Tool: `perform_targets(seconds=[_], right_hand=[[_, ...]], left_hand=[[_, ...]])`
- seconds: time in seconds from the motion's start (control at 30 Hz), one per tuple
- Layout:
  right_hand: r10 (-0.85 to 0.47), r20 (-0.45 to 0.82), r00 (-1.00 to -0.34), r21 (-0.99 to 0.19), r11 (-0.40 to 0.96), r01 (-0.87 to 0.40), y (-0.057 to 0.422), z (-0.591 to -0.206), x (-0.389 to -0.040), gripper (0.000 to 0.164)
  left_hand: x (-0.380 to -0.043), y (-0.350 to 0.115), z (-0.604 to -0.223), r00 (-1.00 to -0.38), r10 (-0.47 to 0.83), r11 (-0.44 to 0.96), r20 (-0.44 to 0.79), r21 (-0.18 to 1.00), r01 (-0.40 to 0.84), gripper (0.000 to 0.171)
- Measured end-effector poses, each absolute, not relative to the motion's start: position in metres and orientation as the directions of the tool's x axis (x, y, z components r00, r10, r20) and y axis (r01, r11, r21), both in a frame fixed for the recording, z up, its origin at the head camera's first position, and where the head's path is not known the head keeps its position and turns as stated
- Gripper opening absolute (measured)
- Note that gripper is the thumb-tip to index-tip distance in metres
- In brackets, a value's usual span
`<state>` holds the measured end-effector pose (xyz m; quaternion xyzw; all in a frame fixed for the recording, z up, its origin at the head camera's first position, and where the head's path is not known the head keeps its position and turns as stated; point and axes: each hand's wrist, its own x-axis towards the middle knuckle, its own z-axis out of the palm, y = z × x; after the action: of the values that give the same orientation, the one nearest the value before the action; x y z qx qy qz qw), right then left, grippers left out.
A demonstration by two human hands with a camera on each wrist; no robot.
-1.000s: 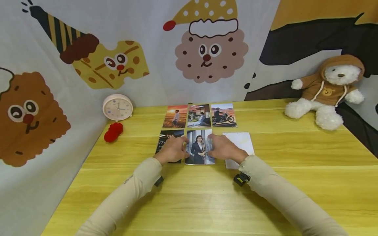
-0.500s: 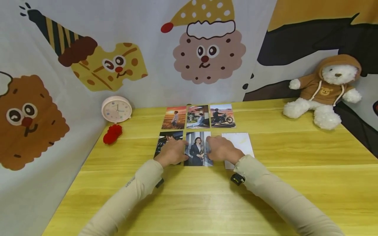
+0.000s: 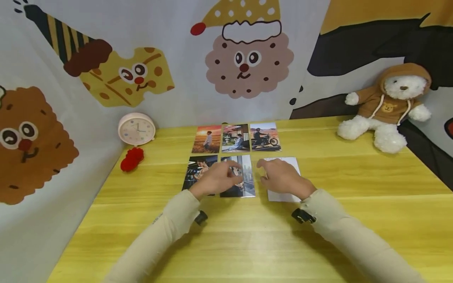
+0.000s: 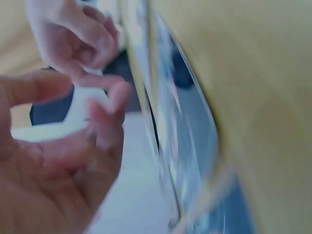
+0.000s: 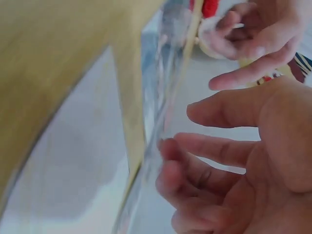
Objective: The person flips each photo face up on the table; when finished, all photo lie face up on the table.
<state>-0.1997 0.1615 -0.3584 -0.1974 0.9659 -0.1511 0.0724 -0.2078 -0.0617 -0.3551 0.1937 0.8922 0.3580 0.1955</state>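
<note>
My left hand (image 3: 216, 179) hovers over the photo of a person in a dark suit (image 3: 249, 177), hiding much of its picture. Its fingers are loosely bent and grip nothing, as the left wrist view shows the hand (image 4: 63, 161) lifted off the cards. My right hand (image 3: 284, 179), with nothing in its fingers, is above a white card (image 3: 281, 196) lying to the right of that photo. In the right wrist view the same hand (image 5: 239, 151) has relaxed fingers. A dark photo of a person (image 3: 193, 173) lies left of the suit photo, partly under the left forearm and hand.
Behind, a row holds a sunset field photo (image 3: 207, 139), a garden photo (image 3: 235, 138) and a motorcycle photo (image 3: 265, 136). A pink clock (image 3: 136, 129) and a red fuzzy object (image 3: 132, 158) stand left on the wooden table (image 3: 240, 239). A teddy bear (image 3: 387, 108) sits right.
Both hands have left the sides of the suit photo. The left hand has moved right over it, and the right hand has moved right over the white card.
</note>
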Motion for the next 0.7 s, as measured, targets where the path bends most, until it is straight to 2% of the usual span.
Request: perform_targets(seconds=[0.07,0.13,0.23,0.3,0.47,0.7], right_hand=[[-0.412,-0.057,-0.910,-0.324,0.869,-0.373,0.179,-0.357,-0.195,0.040],[-0.404,-0.047,-0.914,-0.329,0.870,-0.368,0.202,-0.356,-0.190,0.037],[-0.365,-0.038,-0.930,-0.337,0.881,-0.332,0.243,-0.358,-0.179,0.033],[-0.337,-0.039,-0.941,-0.349,0.887,-0.303,0.266,-0.361,-0.173,0.032],[-0.336,-0.017,-0.942,-0.407,0.863,-0.300,0.292,-0.374,-0.160,0.037],[-0.360,0.038,-0.932,-0.472,0.816,-0.334,0.277,-0.385,-0.149,0.052]], left_hand=[[-0.202,-0.050,-0.356,-0.793,0.557,0.543,-0.249,0.831,0.120,0.052],[-0.196,-0.036,-0.358,-0.730,0.622,0.442,-0.284,0.897,0.028,0.061],[-0.187,-0.013,-0.361,-0.652,0.686,0.385,-0.323,0.921,-0.052,0.075],[-0.183,-0.002,-0.361,-0.628,0.702,0.391,-0.336,0.919,-0.055,0.078],[-0.178,0.009,-0.360,-0.658,0.655,0.436,-0.371,0.897,-0.072,0.075],[-0.177,0.010,-0.363,-0.676,0.624,0.430,-0.393,0.894,-0.123,0.073]])
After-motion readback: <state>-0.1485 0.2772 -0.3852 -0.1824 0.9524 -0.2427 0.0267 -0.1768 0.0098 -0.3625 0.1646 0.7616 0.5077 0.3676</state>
